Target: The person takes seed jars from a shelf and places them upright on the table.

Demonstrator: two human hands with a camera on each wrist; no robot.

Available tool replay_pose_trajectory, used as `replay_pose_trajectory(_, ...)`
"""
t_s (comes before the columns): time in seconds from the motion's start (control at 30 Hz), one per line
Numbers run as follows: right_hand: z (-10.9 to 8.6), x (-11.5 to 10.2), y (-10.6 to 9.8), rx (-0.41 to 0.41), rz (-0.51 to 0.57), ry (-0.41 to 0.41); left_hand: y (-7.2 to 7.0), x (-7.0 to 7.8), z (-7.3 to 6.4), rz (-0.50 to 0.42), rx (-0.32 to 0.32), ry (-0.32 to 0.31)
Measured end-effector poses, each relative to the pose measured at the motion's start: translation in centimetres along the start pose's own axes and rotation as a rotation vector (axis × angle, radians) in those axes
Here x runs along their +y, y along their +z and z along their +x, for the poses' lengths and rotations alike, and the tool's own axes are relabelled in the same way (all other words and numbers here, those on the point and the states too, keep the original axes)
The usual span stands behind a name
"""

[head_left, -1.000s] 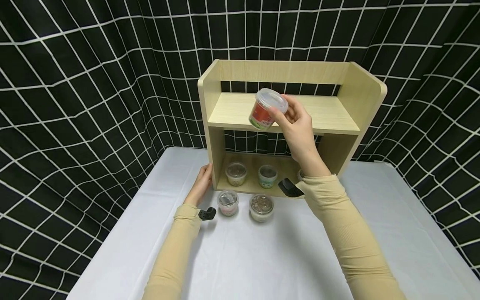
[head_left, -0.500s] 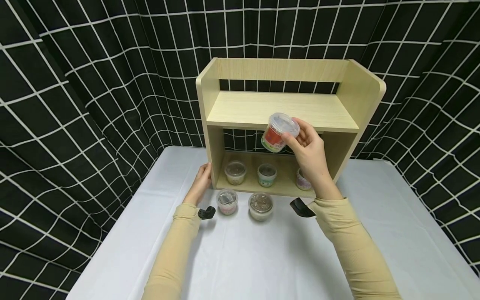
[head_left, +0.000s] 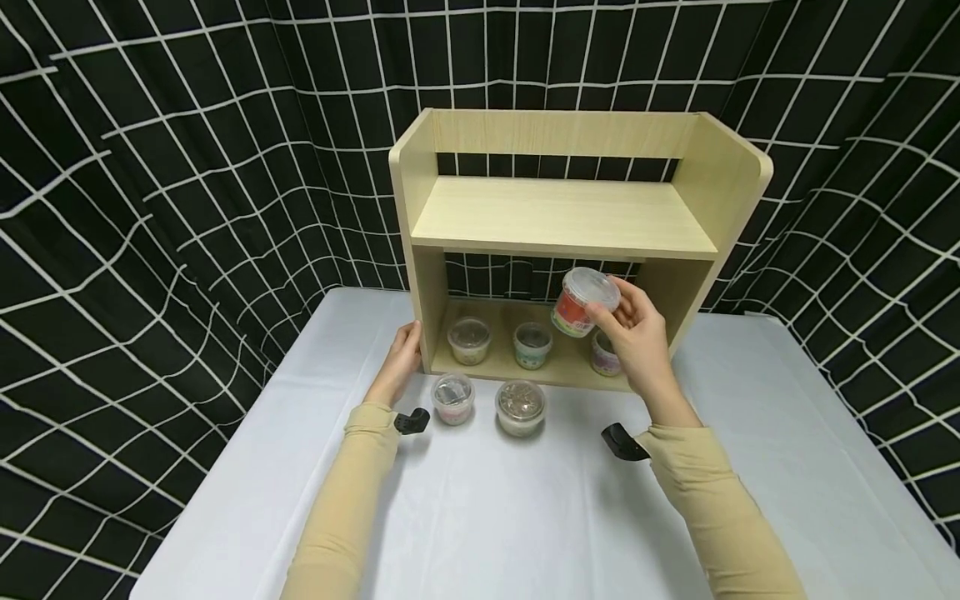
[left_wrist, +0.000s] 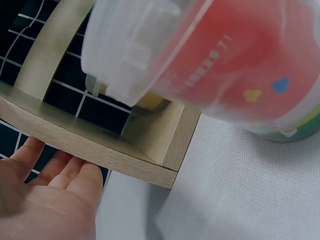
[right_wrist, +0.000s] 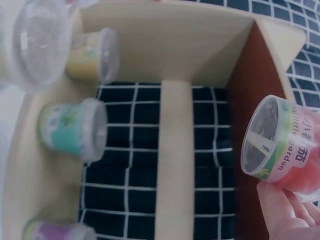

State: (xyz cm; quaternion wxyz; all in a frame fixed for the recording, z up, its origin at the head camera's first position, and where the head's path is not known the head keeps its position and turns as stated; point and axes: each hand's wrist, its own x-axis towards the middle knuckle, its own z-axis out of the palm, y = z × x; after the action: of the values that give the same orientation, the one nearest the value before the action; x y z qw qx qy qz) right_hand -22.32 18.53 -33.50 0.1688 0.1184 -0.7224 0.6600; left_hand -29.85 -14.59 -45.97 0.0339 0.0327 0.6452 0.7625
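My right hand [head_left: 637, 337] pinches a lidded plastic cup [head_left: 573, 312] with a red and green label. The cup is tilted, lid up, in front of the lower opening of a pale wooden shelf unit [head_left: 555, 212]. In the right wrist view, fingers [right_wrist: 277, 205] press the cup's wall, and its label reads "garden". My left hand [head_left: 399, 362] rests against the shelf's left side panel, its fingers [left_wrist: 55, 170] along the outer face. On the shelf's bottom board stand a yellow cup [head_left: 469, 354], a teal cup [head_left: 532, 354] and a purple cup [head_left: 604, 362], partly hidden.
On the white tablecloth [head_left: 480, 517], in front of the shelf, stand a pink-labelled cup [head_left: 452, 404] and a whitish cup [head_left: 521, 417], both lidded. A black curtain [head_left: 187, 208] with a white grid surrounds the table.
My right hand has lowered the red cup from before the upper board to the lower opening, moving rightward. The purple cup has come into view. The left hand stays at the side panel.
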Motion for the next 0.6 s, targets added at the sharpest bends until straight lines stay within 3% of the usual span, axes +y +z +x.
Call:
replay_pose_trajectory(0.2,-1.2,1.6,-1.0,0.008,-0.098,0.009,0.0,0.0,0.1,0.0,0.004,0.001)
replay_pose_trajectory(0.6,-3.8,4.6,-2.5,0.027,-0.167,0.083,0.0,0.1,0.1,-0.023,-0.031,0.003)
